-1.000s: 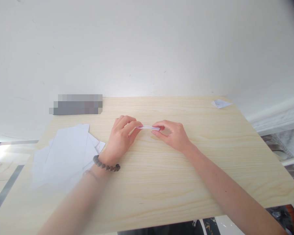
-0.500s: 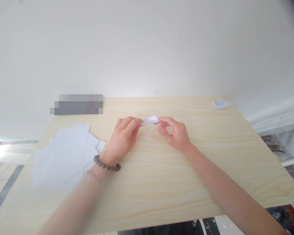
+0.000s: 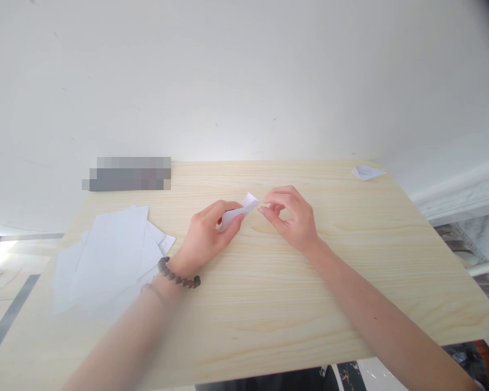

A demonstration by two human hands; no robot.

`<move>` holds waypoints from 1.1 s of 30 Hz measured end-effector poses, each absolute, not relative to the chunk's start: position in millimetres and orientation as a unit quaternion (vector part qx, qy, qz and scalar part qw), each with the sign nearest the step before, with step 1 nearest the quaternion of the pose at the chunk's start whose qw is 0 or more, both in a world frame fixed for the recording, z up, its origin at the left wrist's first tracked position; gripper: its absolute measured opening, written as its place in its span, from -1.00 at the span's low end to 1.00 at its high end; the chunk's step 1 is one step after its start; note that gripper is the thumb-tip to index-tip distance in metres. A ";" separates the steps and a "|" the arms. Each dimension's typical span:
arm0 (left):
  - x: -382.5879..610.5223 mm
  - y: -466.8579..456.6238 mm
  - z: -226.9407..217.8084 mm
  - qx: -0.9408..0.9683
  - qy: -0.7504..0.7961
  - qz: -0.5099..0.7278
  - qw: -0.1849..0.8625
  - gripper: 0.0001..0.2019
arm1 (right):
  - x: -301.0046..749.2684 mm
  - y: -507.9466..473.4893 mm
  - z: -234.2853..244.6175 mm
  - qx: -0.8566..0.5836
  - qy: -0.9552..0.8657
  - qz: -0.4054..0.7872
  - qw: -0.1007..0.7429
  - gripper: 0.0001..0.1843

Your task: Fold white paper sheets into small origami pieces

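My left hand (image 3: 209, 231), wearing a dark beaded bracelet (image 3: 178, 279), grips a small folded piece of white paper (image 3: 236, 213) between thumb and fingers. The paper is creased into a narrow shape whose far end points up and right; part of it is hidden by my fingers. Just right of that end is my right hand (image 3: 293, 217), thumb and index finger curved with a small gap between their tips. It holds nothing that I can see. Whether a fingertip brushes the paper's point is hard to tell.
Loose white sheets (image 3: 109, 255) overlap on the left of the light wooden table (image 3: 260, 315). Another folded white paper (image 3: 367, 172) lies at the back right corner. A blurred-out dark object (image 3: 128, 176) sits at the back left, against the white wall (image 3: 244, 81).
My left hand has turned, bringing its thumb into view and tilting the folded paper so more of it shows. My right fingertips have drawn slightly back from the paper's end.
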State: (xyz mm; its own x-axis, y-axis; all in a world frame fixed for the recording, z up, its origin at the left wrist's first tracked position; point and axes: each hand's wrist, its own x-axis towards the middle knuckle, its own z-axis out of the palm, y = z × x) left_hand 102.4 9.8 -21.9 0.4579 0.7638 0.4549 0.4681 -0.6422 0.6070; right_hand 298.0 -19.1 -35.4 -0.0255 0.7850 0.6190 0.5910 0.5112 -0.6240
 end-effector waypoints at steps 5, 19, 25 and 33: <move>104.5 8.4 -16.4 0.827 0.362 0.365 0.227 -0.83 | 299.8 -17.7 -41.4 -0.476 -0.736 0.034 0.479 -0.84; 101.7 12.3 -24.1 0.856 0.297 0.372 0.202 -0.83 | 299.4 -16.4 -40.4 -0.475 -0.771 0.007 0.425 -0.84; 102.3 14.3 -26.4 0.895 0.279 0.332 0.105 -0.86 | 297.7 -18.5 -36.7 -0.473 -0.785 0.012 0.398 -0.83; 101.0 15.0 -28.2 0.891 0.297 0.334 0.079 -0.82 | 298.7 -16.7 -39.5 -0.498 -0.765 -0.013 0.408 -0.85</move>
